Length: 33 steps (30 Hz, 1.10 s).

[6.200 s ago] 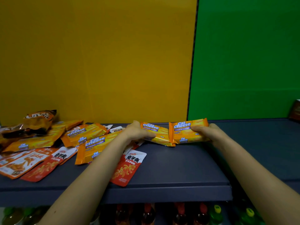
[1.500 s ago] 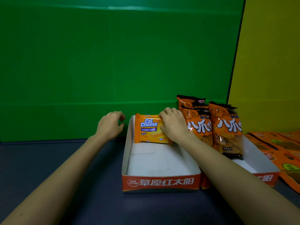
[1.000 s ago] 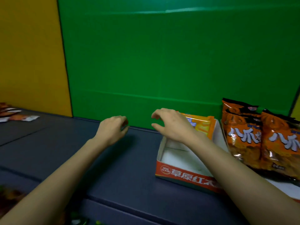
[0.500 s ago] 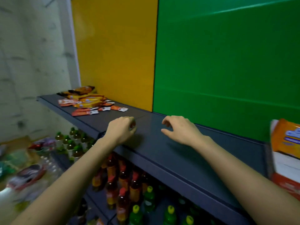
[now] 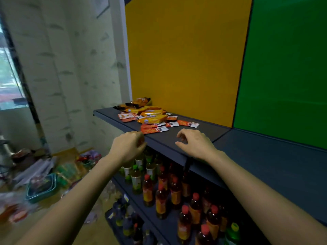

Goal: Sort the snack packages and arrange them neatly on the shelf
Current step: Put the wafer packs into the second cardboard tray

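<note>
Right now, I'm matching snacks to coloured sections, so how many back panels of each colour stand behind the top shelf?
Yellow panel: 1
Green panel: 1
Total: 2

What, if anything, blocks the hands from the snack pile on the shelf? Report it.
Nothing visible does. The left hand and right hand are empty near the front edge of the shelf; only bare shelf lies between them and the snack pile by the yellow panel. A red sachet lies nearest the left hand.
</note>
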Available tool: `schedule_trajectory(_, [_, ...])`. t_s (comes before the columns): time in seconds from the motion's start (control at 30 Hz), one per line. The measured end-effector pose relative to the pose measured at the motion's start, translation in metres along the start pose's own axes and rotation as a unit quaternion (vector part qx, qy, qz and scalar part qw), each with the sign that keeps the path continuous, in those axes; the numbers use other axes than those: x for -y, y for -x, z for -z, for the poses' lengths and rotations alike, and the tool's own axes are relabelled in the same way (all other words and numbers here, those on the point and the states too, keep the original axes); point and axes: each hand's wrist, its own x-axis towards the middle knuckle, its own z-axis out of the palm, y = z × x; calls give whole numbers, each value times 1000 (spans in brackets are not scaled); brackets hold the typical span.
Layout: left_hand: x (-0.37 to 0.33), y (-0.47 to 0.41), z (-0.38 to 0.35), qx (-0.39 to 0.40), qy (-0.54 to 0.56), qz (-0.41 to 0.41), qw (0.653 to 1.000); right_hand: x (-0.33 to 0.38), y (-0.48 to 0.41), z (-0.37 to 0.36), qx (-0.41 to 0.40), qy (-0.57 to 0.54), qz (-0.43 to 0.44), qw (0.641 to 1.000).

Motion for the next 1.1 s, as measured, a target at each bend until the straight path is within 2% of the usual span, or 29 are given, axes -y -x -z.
schedule_trajectory(0.37, [85, -60, -43, 6, 16, 16, 1000, 25, -114, -39, -11, 24, -16, 1000])
schedule_trajectory(0.67, [142, -165, -83, 15, 31, 6, 999, 12, -232, -61, 21, 37, -154, 987])
schedule_trajectory(0.77, [156, -198, -99, 7, 39, -6, 999, 8, -259, -72, 15, 51, -194, 980])
schedule_trajectory(0.9, [169, -236, -126, 7, 82, 10, 997, 7, -282, -84, 51, 50, -241, 968])
schedule_trajectory(0.97, [171, -250, -135, 15, 99, 20, 995, 6, -289, -86, 77, 37, -256, 963])
schedule_trajectory(1.1, [178, -280, -147, 32, 118, 44, 992, 6, -303, -91, 103, -75, -302, 945])
